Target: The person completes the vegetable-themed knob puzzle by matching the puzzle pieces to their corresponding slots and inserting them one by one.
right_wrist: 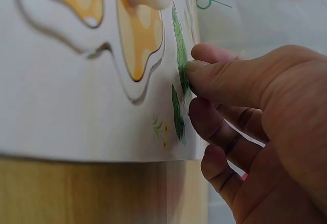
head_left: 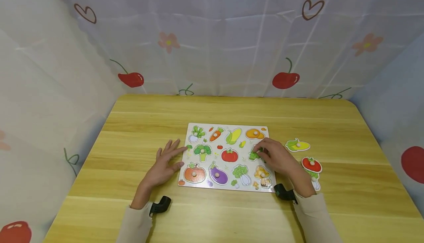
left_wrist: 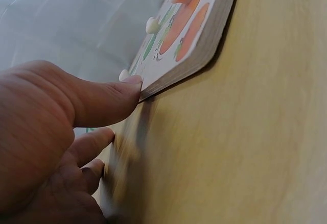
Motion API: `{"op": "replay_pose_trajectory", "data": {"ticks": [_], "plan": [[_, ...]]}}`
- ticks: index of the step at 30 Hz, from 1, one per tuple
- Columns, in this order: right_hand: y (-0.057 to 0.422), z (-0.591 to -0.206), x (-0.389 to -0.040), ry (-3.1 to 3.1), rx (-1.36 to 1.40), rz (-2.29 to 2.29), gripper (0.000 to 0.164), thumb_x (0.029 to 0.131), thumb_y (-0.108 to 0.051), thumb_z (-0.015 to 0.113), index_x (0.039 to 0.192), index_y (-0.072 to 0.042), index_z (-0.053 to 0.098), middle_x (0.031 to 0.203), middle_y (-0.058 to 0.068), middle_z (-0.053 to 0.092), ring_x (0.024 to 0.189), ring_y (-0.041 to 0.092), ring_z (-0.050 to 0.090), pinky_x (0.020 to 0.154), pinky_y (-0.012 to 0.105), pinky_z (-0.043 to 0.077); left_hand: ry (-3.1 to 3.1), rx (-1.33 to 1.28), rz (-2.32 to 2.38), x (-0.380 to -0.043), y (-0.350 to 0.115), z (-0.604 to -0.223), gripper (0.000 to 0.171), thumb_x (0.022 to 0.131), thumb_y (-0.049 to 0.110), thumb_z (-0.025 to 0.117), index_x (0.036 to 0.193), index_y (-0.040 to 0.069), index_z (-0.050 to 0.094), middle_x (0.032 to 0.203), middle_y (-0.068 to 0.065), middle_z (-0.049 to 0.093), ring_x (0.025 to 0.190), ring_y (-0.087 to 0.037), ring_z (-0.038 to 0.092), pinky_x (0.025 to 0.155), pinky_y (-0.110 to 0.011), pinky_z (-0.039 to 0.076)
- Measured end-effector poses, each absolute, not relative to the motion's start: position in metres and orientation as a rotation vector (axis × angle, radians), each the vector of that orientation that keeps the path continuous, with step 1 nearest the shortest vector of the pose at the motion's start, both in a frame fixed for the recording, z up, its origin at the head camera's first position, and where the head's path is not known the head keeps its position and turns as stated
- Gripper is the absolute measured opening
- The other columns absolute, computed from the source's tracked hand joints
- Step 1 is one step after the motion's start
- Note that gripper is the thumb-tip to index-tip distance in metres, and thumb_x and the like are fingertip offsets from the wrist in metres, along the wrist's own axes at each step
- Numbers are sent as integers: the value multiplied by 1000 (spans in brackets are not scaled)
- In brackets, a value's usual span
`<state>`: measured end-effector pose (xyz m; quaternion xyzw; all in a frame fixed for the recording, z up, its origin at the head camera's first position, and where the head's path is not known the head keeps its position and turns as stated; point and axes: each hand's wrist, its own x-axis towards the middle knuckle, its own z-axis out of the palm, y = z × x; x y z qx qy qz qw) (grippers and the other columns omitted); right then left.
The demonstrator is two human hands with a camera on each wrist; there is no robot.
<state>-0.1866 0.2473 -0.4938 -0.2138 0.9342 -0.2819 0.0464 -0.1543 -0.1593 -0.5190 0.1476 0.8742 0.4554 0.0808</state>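
Head: I see the right hand (head_left: 276, 156), thumb and forefinger close together, pinching the green vegetable piece (head_left: 253, 156) on the flat white puzzle board (head_left: 223, 186); knob hidden. Left hand (head_left: 163, 167) spread at the board's edge, gripping nothing. On the yellow wooden desk (head_left: 212, 213), red tomato piece (head_left: 312, 164) partly covers green-and-white bok choy piece (head_left: 314, 180). Left wrist: thumb touches board corner, other fingers partly hidden. Right wrist: yellow spotted mushroom piece (right_wrist: 137, 45) in its recess, cut off at top.
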Motion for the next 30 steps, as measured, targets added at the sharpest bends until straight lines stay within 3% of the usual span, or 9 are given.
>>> {"op": "replay_pose_trajectory", "data": {"ticks": [15, 23, 30], "plan": [[259, -484, -185, 2825, -585, -937, 22, 93, -7, 70, 115, -8, 69, 104, 3, 67, 80, 14, 54, 69, 26, 48, 2602, 434, 1375, -154, -159, -520, 51, 94, 5, 67, 143, 12, 56, 164, -19, 24, 155, -42, 2, 116, -66, -13], [297, -481, -186, 2902, -516, -966, 24, 94, -7, 69, 118, -4, 68, 108, 8, 69, 87, 19, 60, 72, 28, 50, 2605, 438, 1366, -154, -160, -520, 51, 93, 5, 67, 143, 12, 56, 164, -19, 24, 155, -42, 2, 116, -66, -13], [328, -477, -184, 2990, -469, -963, 26, 94, -7, 69, 119, -1, 67, 107, 15, 70, 85, 25, 61, 62, 25, 47, 2608, 428, 1362, -154, -159, -517, 51, 94, 4, 66, 143, 11, 55, 164, -19, 24, 155, -42, 2, 116, -65, -13]]}}
